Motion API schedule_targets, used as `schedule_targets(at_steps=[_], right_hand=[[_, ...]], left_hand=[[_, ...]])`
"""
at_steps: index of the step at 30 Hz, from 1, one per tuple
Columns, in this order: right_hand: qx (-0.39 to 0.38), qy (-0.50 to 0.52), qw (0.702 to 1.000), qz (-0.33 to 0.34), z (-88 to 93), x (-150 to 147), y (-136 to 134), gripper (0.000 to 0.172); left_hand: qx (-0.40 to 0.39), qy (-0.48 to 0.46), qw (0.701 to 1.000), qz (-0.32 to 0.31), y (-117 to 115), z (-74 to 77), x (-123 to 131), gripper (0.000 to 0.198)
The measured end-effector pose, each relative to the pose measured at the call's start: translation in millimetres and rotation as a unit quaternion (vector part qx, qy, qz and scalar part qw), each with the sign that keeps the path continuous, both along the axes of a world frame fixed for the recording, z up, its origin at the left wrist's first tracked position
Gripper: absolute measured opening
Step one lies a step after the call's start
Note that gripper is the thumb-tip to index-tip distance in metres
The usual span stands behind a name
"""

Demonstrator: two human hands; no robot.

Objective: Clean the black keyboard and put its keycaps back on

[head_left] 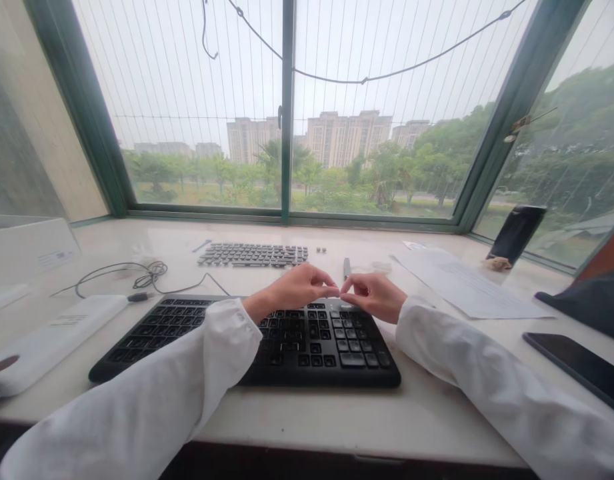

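Note:
A black keyboard (287, 370) lies across the sill in front of me, with most of its key positions bare of caps. Caps still sit on its number pad (351, 345) at the right end. Above the keyboard's upper right part, my left hand (301, 285) is closed in a pinch, its fingertips meeting those of my right hand (375, 295). The right hand is pinched too, thumb against forefinger. Whatever lies between the fingertips is too small to make out. Behind the hands, loose black keycaps (254, 255) are laid out in keyboard-like rows.
A dark cable (149, 275) coils at the left, near a white box (67, 337). Two small keycaps (321, 250) and a grey-handled tool (347, 268) lie at the back. Paper sheets (467, 283), a dark phone (581, 363) and an upright black phone (517, 232) are rightward.

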State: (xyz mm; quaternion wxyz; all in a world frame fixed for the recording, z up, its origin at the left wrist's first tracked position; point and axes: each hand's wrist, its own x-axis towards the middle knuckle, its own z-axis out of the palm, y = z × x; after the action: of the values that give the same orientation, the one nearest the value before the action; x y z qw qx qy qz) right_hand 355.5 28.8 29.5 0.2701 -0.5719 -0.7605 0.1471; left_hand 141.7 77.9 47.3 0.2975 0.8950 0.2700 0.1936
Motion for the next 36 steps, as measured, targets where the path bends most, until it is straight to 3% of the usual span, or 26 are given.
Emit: schedule_targets(at_steps=[2, 7, 13, 17, 22, 26, 36], right_hand=[[0.005, -0.013, 1.000, 0.000, -1.7, -1, 0, 0.019], [0.016, -0.026, 1.000, -0.002, -0.5, -4, -1, 0.015], [0.024, -0.035, 0.999, -0.006, -0.5, -5, -1, 0.014], [0.028, -0.039, 0.999, -0.006, -1.5, -4, 0, 0.014], [0.038, -0.033, 0.999, -0.008, -2.9, -2, 1, 0.015], [0.036, -0.037, 0.999, -0.008, -2.4, -2, 1, 0.015], [0.044, -0.035, 0.998, -0.013, -4.1, 0, 3, 0.016]], left_hand=[[0.031, 0.027, 0.999, -0.008, -6, 2.4, 0, 0.034], [0.121, 0.081, 0.988, 0.050, -15, 4.6, 3, 0.024], [0.117, 0.097, 0.987, 0.043, -20, 4.0, 6, 0.024], [0.140, 0.116, 0.981, 0.071, -24, 3.3, 8, 0.019], [0.148, 0.071, 0.984, 0.072, -26, 1.0, 10, 0.021], [0.166, 0.107, 0.977, 0.078, -27, -2.3, 11, 0.016], [0.194, 0.049, 0.971, 0.128, -28, -4.3, 11, 0.023]])
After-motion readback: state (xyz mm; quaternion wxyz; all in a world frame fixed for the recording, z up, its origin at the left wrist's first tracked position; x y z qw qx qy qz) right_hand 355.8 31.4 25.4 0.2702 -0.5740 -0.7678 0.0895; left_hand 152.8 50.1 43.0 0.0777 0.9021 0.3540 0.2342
